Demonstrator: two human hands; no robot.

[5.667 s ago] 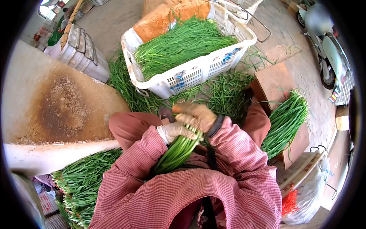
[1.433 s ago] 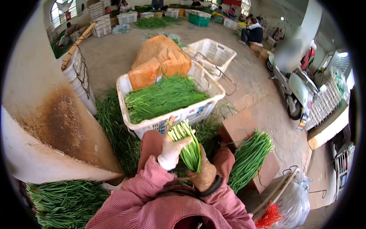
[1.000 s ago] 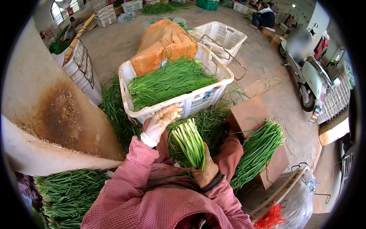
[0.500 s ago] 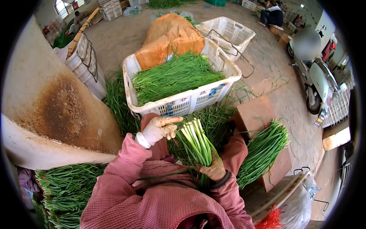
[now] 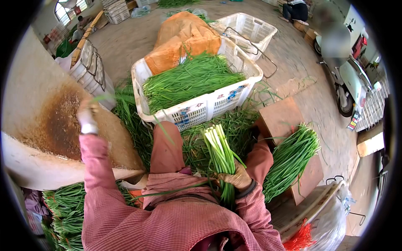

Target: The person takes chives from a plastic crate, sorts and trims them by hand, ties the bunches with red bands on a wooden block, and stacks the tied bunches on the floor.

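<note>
My right hand (image 5: 238, 175), in a brownish glove, is wrapped round a bunch of green stalks (image 5: 220, 148), their pale cut ends pointing up. Out to the left, my left hand (image 5: 87, 113) in a pale glove is blurred by motion, with a blurred green leaf beside it; its fingers cannot be made out. A white crate (image 5: 201, 115) ahead of my knees holds long green leaves (image 5: 192, 79) and an orange cloth (image 5: 182, 39). Another leafy bundle (image 5: 293, 161) lies on a brown board (image 5: 280, 117) at the right.
Loose greens (image 5: 194, 148) cover the floor by my legs. A stained pale slab (image 5: 46, 121) stands left, with stacked bundles (image 5: 69, 209) below it. Red ties (image 5: 300, 238) hang at lower right. Beyond are another crate (image 5: 255, 31), a scooter (image 5: 354, 77) and a seated person (image 5: 295, 10).
My left hand has swung from beside the stalks far out to the left. My right hand keeps hold of the bunch, which earlier both hands held.
</note>
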